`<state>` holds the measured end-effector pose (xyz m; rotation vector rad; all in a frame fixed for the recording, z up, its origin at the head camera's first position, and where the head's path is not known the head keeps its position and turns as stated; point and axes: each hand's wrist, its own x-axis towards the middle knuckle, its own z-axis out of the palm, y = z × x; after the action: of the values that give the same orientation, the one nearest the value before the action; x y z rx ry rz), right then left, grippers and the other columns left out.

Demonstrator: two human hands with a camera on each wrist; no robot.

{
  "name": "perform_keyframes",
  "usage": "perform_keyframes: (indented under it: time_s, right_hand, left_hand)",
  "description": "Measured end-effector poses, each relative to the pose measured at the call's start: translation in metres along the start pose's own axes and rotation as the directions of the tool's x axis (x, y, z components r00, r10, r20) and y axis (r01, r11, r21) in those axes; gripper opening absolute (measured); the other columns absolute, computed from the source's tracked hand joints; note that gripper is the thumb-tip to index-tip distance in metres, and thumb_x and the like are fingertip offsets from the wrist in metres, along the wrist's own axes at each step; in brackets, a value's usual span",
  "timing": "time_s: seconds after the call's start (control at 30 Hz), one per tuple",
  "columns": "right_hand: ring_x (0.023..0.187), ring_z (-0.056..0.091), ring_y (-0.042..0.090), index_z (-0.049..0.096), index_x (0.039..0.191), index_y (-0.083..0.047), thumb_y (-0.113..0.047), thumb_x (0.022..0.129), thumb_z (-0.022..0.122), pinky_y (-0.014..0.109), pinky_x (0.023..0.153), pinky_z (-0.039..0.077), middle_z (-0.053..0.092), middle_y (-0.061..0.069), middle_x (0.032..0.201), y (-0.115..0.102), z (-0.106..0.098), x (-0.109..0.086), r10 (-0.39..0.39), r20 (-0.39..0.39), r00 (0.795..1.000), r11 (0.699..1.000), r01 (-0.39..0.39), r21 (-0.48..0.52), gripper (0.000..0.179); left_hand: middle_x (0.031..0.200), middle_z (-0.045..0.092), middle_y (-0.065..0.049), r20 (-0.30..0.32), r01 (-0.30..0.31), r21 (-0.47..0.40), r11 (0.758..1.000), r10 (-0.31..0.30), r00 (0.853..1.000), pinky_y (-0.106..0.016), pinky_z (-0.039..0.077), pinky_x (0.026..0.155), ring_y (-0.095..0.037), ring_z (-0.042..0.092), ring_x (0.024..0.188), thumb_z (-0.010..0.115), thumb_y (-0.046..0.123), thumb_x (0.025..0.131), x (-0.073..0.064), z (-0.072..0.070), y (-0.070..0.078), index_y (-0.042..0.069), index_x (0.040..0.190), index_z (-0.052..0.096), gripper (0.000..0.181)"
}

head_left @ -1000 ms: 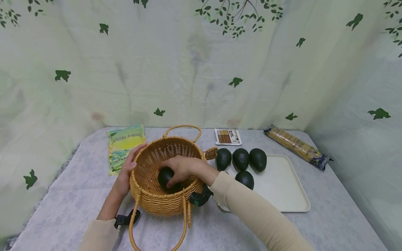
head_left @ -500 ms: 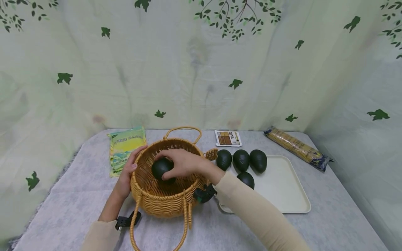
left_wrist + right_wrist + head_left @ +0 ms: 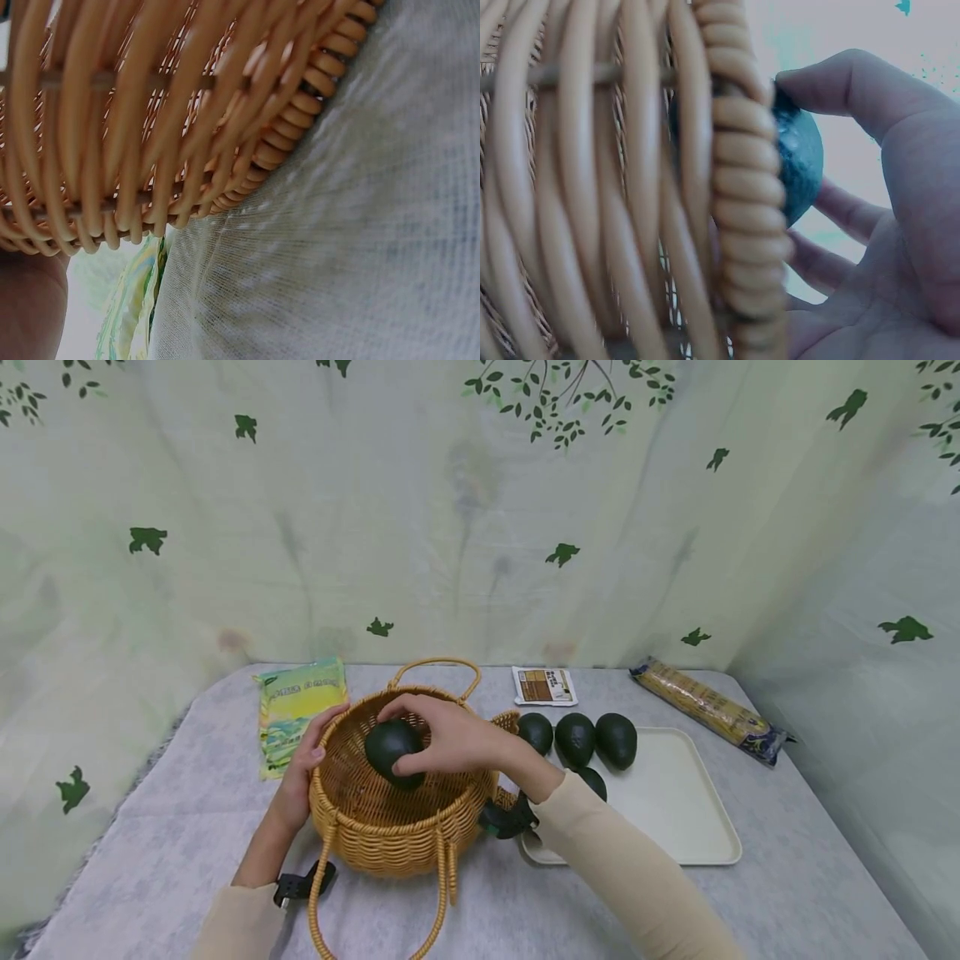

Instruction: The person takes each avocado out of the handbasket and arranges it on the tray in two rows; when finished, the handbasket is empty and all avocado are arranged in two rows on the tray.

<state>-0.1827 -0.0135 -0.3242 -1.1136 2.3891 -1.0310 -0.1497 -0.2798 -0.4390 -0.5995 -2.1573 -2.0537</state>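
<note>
A round wicker basket stands open at the top on the cloth-covered table. My left hand holds its left side, thumb at the rim; in the left wrist view part of that hand shows beside the weave. My right hand grips a dark green avocado between thumb and fingers, over the basket's mouth. From the right wrist, the avocado shows partly above the rim, its lower part behind the wicker. The basket floor below it is partly hidden.
Several more avocados sit at the left of a white tray, one partly behind the right wrist. A yellow-green packet lies left of the basket, a small brown-and-white packet behind, a long pasta-like package at right. Loop handles flank the basket.
My right hand has lifted the avocado from low inside the basket up to about rim height. The left hand has stayed on the basket's side.
</note>
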Motion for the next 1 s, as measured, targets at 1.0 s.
perform_keyframes:
  time_s: [1.0]
  right_hand:
    - [0.105,0.06,0.017,0.053,0.137,-0.036,-0.026,0.087,0.08,0.038,0.08,0.058,0.053,-0.012,0.137,-0.001,-0.008,-0.074,0.024,-0.163,0.986,0.963,0.021,0.268,0.058]
  left_hand:
    - [0.155,0.039,0.0,0.0,-0.021,-0.009,1.0,0.021,1.0,-0.024,0.039,0.106,-0.02,0.042,0.139,0.027,0.025,0.105,-0.001,0.0,0.0,0.01,0.162,0.029,0.059]
